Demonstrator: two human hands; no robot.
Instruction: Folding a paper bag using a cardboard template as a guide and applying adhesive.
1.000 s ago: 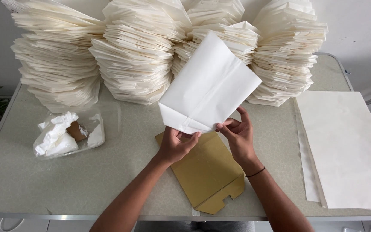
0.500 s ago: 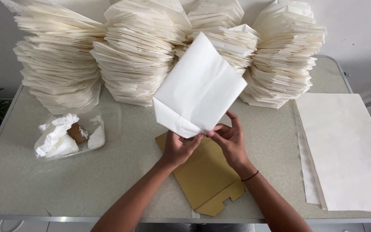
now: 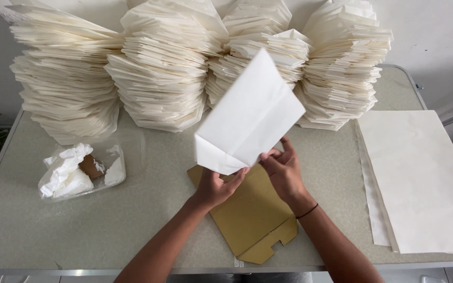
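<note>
Both hands hold a folded white paper bag [image 3: 250,118] lifted above the table, tilted up and to the right. My left hand [image 3: 217,187] pinches its folded bottom edge from below. My right hand [image 3: 283,170] grips the same lower edge just to the right, with a thin dark band on the wrist. Under the hands a tan cardboard template [image 3: 252,217] lies flat on the grey-green table [image 3: 132,220].
Several tall stacks of folded white paper bags [image 3: 163,73] line the back of the table. A pile of flat white paper sheets [image 3: 420,178] lies at the right. A clear plastic bag with crumpled white paper [image 3: 79,170] sits at the left.
The paper bag has shifted slightly left and lower, and both hands have moved closer together on its bottom edge.
</note>
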